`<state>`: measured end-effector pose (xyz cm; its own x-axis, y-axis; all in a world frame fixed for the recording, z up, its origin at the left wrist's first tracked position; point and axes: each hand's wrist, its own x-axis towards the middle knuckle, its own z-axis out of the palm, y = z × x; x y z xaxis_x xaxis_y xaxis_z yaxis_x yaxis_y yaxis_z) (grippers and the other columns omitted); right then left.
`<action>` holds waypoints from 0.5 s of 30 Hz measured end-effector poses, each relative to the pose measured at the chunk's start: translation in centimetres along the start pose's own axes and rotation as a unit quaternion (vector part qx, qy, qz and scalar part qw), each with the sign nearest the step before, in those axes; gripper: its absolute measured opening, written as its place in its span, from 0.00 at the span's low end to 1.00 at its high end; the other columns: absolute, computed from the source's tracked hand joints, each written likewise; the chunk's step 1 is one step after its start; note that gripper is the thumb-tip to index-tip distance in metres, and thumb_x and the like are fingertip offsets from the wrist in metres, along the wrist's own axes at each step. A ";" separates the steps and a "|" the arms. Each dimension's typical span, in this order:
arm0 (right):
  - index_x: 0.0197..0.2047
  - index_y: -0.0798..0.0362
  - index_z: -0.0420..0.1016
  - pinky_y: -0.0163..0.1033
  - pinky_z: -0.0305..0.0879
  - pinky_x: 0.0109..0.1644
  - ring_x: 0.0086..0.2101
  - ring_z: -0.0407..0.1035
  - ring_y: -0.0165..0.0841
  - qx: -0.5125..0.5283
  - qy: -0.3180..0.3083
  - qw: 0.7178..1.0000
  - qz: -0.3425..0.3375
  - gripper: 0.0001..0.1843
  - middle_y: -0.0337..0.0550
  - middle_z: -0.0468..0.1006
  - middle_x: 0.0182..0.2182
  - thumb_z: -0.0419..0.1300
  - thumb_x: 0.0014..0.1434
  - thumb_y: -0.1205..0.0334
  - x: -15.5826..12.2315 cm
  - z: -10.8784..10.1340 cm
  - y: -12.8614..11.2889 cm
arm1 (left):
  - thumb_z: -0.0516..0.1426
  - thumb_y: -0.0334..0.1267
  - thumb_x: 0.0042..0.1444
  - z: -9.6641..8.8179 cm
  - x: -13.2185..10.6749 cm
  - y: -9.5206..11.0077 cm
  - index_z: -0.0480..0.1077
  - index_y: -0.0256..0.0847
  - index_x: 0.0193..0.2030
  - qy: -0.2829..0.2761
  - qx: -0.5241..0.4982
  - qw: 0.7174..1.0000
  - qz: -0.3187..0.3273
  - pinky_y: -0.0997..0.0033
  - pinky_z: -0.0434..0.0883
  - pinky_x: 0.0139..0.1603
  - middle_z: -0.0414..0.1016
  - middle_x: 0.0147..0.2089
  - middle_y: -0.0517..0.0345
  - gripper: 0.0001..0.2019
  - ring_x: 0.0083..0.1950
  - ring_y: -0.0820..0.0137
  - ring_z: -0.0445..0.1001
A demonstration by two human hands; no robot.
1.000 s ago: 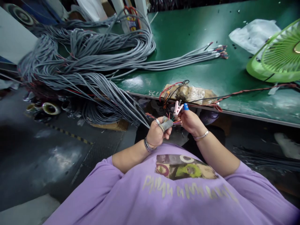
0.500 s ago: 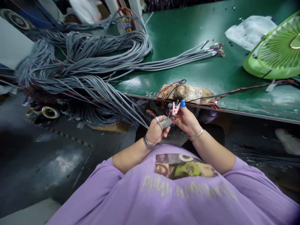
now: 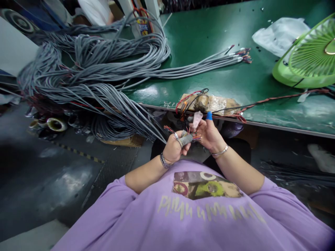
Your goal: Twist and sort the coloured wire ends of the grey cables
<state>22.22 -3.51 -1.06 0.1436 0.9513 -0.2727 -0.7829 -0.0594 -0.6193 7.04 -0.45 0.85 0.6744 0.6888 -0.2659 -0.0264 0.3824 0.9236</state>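
Observation:
My left hand (image 3: 173,148) is closed around a grey cable end (image 3: 185,140) with a worn, stripped jacket. Thin coloured wires (image 3: 196,137) fan out of it towards my right hand. More bare wire ends (image 3: 169,129) stick out to the left of the left hand. My right hand (image 3: 209,135) is close by, its fingers curled at the wires and a pale pink clip (image 3: 197,119) lodged at them. A blue finger cover (image 3: 209,115) tops its raised thumb, which stands apart from the clip. How the fingers grip the clip is partly hidden.
Bundles of grey cable (image 3: 104,62) cover the left of the green bench (image 3: 209,31). A taped wooden block (image 3: 222,105) with wires sits at the bench edge. To the right are a green fan (image 3: 309,55) and a plastic bag (image 3: 280,35). Another person's sleeve (image 3: 95,10) shows at the back.
My right thumb has moved right, away from the pink clip. The clip, whose legs showed spread, now appears as one flat piece. My left hand stays in place.

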 end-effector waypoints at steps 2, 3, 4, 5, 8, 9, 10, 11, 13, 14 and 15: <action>0.32 0.52 0.75 0.34 0.64 0.26 0.24 0.66 0.28 0.003 0.000 1.000 0.013 0.31 0.41 0.78 0.27 0.57 0.57 0.29 -0.3 0.1 -0.3 | 0.64 0.50 0.49 0.0 -0.4 -0.2 0.65 0.39 0.26 0.007 0.002 1.000 0.012 0.81 0.53 0.11 0.66 0.17 0.67 0.18 0.12 0.81 0.58; 0.32 0.52 0.75 0.34 0.63 0.26 0.24 0.66 0.28 0.005 0.000 1.000 0.017 0.29 0.40 0.77 0.27 0.58 0.57 0.31 -0.4 0.2 -0.4 | 0.64 0.51 0.49 0.1 -0.5 -0.3 0.66 0.39 0.27 0.014 0.003 1.000 0.019 0.81 0.54 0.11 0.67 0.17 0.67 0.18 0.12 0.81 0.59; 0.32 0.52 0.75 0.34 0.63 0.26 0.24 0.65 0.28 0.007 0.001 1.000 0.018 0.27 0.40 0.77 0.26 0.59 0.58 0.33 -0.5 0.3 -0.5 | 0.64 0.51 0.49 0.1 -0.6 -0.4 0.66 0.39 0.27 0.022 0.004 0.999 0.027 0.81 0.54 0.11 0.67 0.18 0.67 0.18 0.13 0.81 0.59; 0.33 0.52 0.75 0.33 0.63 0.26 0.23 0.65 0.28 0.009 0.002 1.000 0.015 0.25 0.39 0.77 0.26 0.60 0.58 0.36 -0.5 0.3 -0.6 | 0.64 0.51 0.50 0.2 -0.7 -0.4 0.66 0.39 0.27 0.030 0.005 0.999 0.034 0.81 0.55 0.12 0.68 0.18 0.67 0.18 0.13 0.81 0.60; 0.32 0.52 0.75 0.31 0.62 0.26 0.23 0.65 0.26 0.009 0.004 1.000 -0.008 0.15 0.36 0.76 0.25 0.64 0.58 0.47 -0.5 0.4 -0.8 | 0.64 0.51 0.51 0.6 -0.7 -0.5 0.65 0.39 0.27 0.052 0.008 0.997 0.053 0.81 0.55 0.12 0.68 0.18 0.67 0.18 0.13 0.81 0.60; 0.32 0.52 0.75 0.31 0.62 0.26 0.23 0.65 0.25 0.008 0.005 1.000 -0.018 0.14 0.36 0.76 0.25 0.65 0.58 0.50 -0.5 0.4 -0.7 | 0.63 0.51 0.51 0.7 -0.7 -0.4 0.65 0.39 0.27 0.058 0.009 0.997 0.059 0.81 0.55 0.12 0.68 0.18 0.67 0.18 0.13 0.81 0.60; 0.31 0.52 0.75 0.31 0.62 0.26 0.23 0.65 0.25 0.007 0.005 1.000 -0.026 0.13 0.36 0.76 0.25 0.65 0.57 0.50 -0.4 0.3 -0.7 | 0.63 0.51 0.52 0.8 -0.6 -0.4 0.65 0.39 0.27 0.064 0.010 0.996 0.064 0.81 0.55 0.12 0.68 0.18 0.67 0.18 0.13 0.81 0.60; 0.31 0.52 0.75 0.31 0.62 0.27 0.23 0.65 0.25 0.006 0.004 0.999 -0.032 0.14 0.36 0.77 0.25 0.65 0.57 0.50 -0.4 0.3 -0.7 | 0.63 0.51 0.52 0.9 -0.5 -0.4 0.65 0.39 0.27 0.069 0.012 0.995 0.068 0.81 0.55 0.12 0.68 0.19 0.67 0.17 0.13 0.81 0.60; 0.31 0.51 0.75 0.32 0.64 0.27 0.24 0.67 0.26 0.004 0.007 0.999 -0.038 0.16 0.36 0.78 0.26 0.66 0.57 0.46 -0.2 0.4 -0.5 | 0.63 0.51 0.52 1.0 -0.4 -0.4 0.66 0.40 0.28 0.074 0.017 0.994 0.078 0.80 0.56 0.12 0.68 0.19 0.67 0.17 0.14 0.81 0.60; 0.31 0.51 0.75 0.33 0.65 0.28 0.24 0.68 0.27 0.001 0.009 0.999 -0.037 0.18 0.37 0.79 0.26 0.66 0.57 0.44 -0.1 0.4 -0.4 | 0.63 0.51 0.53 1.1 -0.4 -0.4 0.66 0.40 0.28 0.074 0.021 0.994 0.083 0.80 0.57 0.12 0.68 0.19 0.67 0.17 0.14 0.81 0.60; 0.31 0.51 0.75 0.33 0.66 0.29 0.25 0.69 0.27 -0.001 0.012 0.999 -0.033 0.19 0.38 0.80 0.27 0.65 0.57 0.42 0.0 0.5 -0.4 | 0.62 0.52 0.53 1.1 -0.3 -0.4 0.66 0.40 0.28 0.073 0.026 0.993 0.089 0.80 0.57 0.12 0.68 0.19 0.67 0.17 0.14 0.81 0.60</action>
<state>22.22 -3.35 -0.47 0.2100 0.9456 -0.2486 -0.7697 0.0030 -0.6384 7.63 -1.50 0.83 0.5479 0.8262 -0.1311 -0.0948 0.2170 0.9716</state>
